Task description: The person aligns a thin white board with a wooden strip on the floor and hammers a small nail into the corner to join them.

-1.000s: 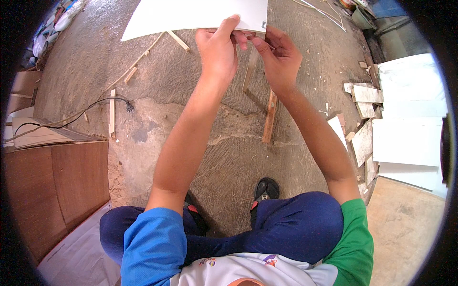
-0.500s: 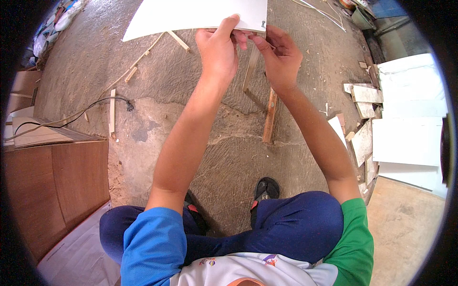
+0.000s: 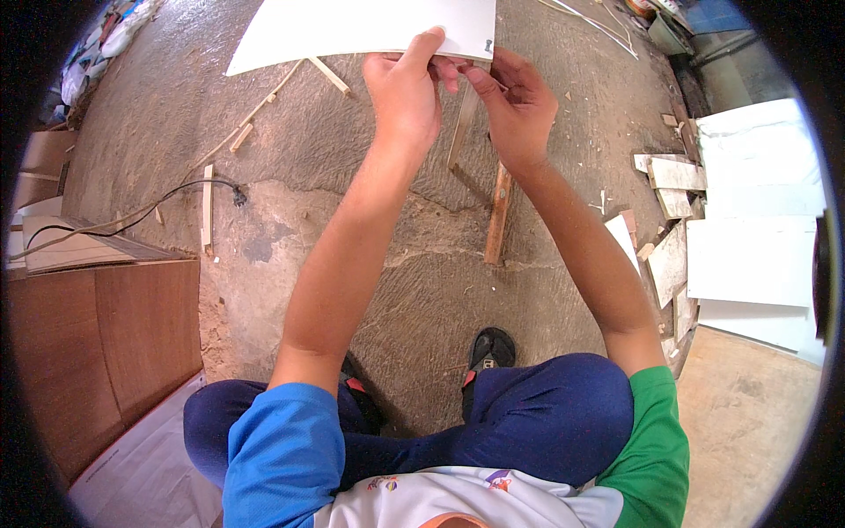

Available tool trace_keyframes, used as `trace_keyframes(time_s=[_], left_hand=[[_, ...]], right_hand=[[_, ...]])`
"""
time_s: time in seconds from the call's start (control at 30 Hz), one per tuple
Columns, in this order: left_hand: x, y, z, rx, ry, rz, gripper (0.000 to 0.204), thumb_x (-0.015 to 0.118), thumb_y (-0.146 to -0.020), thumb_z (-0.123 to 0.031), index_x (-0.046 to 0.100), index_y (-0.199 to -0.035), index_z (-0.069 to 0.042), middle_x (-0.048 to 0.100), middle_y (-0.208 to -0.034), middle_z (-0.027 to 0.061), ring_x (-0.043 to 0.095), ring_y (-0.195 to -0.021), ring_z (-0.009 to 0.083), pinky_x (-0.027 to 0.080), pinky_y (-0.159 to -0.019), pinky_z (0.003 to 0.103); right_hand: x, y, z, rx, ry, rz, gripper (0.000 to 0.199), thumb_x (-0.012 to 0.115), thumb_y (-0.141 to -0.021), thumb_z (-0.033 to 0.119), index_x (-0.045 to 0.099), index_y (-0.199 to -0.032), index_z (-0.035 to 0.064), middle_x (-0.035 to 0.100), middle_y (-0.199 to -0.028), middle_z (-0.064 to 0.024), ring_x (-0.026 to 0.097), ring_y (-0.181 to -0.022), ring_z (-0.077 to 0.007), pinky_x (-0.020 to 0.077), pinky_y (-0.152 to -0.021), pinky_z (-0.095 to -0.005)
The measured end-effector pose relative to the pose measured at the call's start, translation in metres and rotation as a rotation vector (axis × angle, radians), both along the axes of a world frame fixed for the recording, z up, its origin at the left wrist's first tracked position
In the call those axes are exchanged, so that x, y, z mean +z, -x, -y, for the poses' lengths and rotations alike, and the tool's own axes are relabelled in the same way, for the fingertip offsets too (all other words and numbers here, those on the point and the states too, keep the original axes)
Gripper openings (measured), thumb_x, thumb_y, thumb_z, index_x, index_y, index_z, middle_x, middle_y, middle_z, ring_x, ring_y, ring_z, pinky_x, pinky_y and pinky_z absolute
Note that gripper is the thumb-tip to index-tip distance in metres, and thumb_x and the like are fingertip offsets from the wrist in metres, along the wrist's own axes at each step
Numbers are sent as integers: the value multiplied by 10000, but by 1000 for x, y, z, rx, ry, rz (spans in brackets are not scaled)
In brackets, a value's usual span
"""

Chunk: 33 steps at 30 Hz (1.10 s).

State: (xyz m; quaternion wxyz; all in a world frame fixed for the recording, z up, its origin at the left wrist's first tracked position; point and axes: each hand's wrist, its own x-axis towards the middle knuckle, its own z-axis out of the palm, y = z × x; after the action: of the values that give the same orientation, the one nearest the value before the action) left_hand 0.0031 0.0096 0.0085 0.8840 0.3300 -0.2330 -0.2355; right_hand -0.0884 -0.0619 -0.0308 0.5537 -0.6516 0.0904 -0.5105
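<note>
**Both hands pinching the near edge of a white sheet**

I see my left hand (image 3: 407, 97) and right hand (image 3: 518, 106) closed on the near right corner of a white sheet (image 3: 361, 26), held just above the concrete floor (image 3: 352, 194). The grip is thin, fingertips only, so I judge the sheet could slip or sag at its far side. A wooden strip (image 3: 498, 216) lies on the floor beneath my wrists; dropping the sheet could catch it.

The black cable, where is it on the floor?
In the head view, the black cable lies on the person's left, running across the concrete floor beside a thin wood strip, above the brown boards.
</note>
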Motion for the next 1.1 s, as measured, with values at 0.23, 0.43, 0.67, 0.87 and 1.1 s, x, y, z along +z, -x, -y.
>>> trace_keyframes(time_s=[0.23, 0.43, 0.67, 0.87, 1.1], left_hand=[[0, 0, 1, -3, 20, 9, 84, 560, -835, -18, 598, -794, 45, 619, -654, 133, 533, -469, 136, 397, -396, 254], [1, 1, 1, 11, 11, 12, 82, 567, -836, -18, 597, -794, 46, 616, -654, 129, 537, -473, 136, 395, -391, 253], [2, -1, 2, 38, 5, 36, 77, 579, -831, -18, 586, -793, 49, 614, -666, 128, 531, -470, 140, 394, -389, 252], [2, 3, 2, 52, -27, 34, 82, 591, -830, -32, 585, -796, 42, 611, -651, 125, 523, -462, 139, 385, -391, 260], [2, 4, 1, 88, -87, 60, 109, 596, -830, -52, 590, -767, 38, 609, -626, 122, 517, -452, 140, 383, -395, 274]], right_hand=[[-3, -1, 3, 9, 8, 7, 306, 696, -812, 28, 588, -1095, -15, 649, -1020, -81, 595, -932, -108, 506, -811, -254], [-1, 1, 2, -4, 3, -20, 312, 697, -810, 26, 587, -1099, -15, 649, -1020, -82, 598, -942, -118, 505, -817, -255], [-3, 2, 7, -2, 15, -71, 348, 707, -801, 38, 577, -1120, -13, 645, -1037, -93, 604, -942, -127, 503, -810, -254], [-39, 40, 27, -370, 60, -103, 349, 760, -758, 150, 563, -1014, 18, 609, -849, -57, 589, -769, -126, 502, -713, -284], [-168, 125, -3, -239, 89, -1405, 563, 776, -683, 380, 493, -971, -12, 616, -810, -177, 624, -783, -324, 488, -691, -417]])
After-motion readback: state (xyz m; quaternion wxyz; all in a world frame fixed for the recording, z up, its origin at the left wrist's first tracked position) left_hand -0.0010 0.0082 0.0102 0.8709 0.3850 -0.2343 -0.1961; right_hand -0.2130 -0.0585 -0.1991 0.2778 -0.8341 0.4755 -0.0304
